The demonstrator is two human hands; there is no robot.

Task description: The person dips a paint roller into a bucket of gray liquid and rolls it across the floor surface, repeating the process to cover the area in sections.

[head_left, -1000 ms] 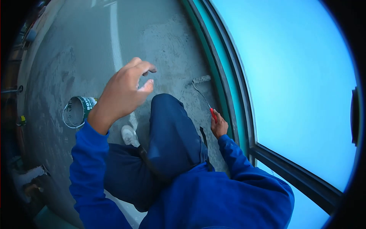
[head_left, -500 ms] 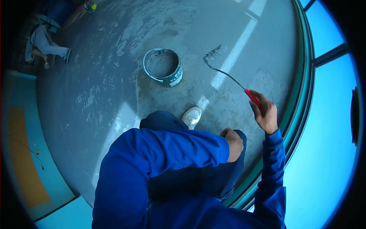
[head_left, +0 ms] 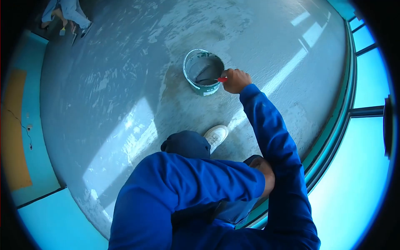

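Right hand: the right hand (head_left: 235, 80) is closed around the red handle of a roller (head_left: 222, 79), at the bucket's rim.
Roller: its head dips inside the bucket (head_left: 203, 77).
Bucket: upright on the grey floor (head_left: 125, 104), beyond a white shoe (head_left: 216, 135).
Left hand: the left hand (head_left: 266, 174) rests by the knee, half hidden; grip cannot be told.
Background: another person (head_left: 68, 10) crouches far off; window (head_left: 366, 137) on the right.

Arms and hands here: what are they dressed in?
The right sleeve and left sleeve are long, loose and plain bright blue, without markings, ending at the wrists. The right hand and left hand are bare: no gloves, no watch in view.
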